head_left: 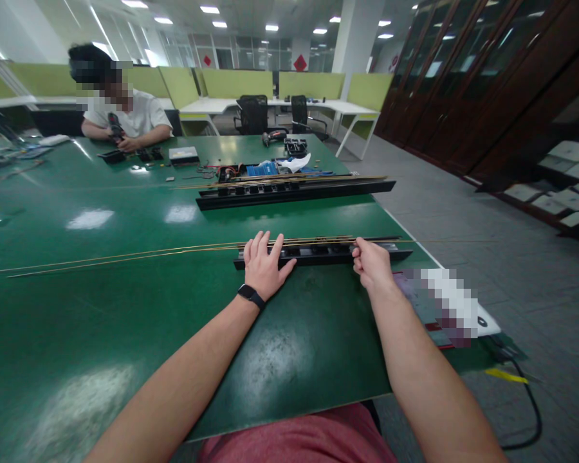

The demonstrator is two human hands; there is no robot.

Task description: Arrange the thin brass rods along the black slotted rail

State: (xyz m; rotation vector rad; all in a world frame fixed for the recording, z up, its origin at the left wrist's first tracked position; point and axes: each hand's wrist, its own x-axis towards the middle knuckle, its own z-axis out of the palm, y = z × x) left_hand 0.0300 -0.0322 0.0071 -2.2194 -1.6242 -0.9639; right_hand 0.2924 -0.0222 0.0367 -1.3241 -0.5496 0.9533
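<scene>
A long black rail [318,260], fitted with small dark parts along its channel, lies across the green table in front of me. Several thin brass-coloured rods [183,249] run along it and stick out far to the left. My left hand [264,267], with a dark watch on the wrist, rests on the rail's left part with fingers spread, over the rods. Near the rail's right end, my right hand [372,262] is closed in a pinch at a thin rod. One rod extends right past that hand, beyond the table edge. The pinching fingertips are partly hidden.
Farther back lies a second black rail [294,193] with rods and blue parts [262,169]. A power drill [274,137] sits behind it. A co-worker [125,116] handles a tool across the table [125,308]. At right, a white device [485,321] lies near the edge.
</scene>
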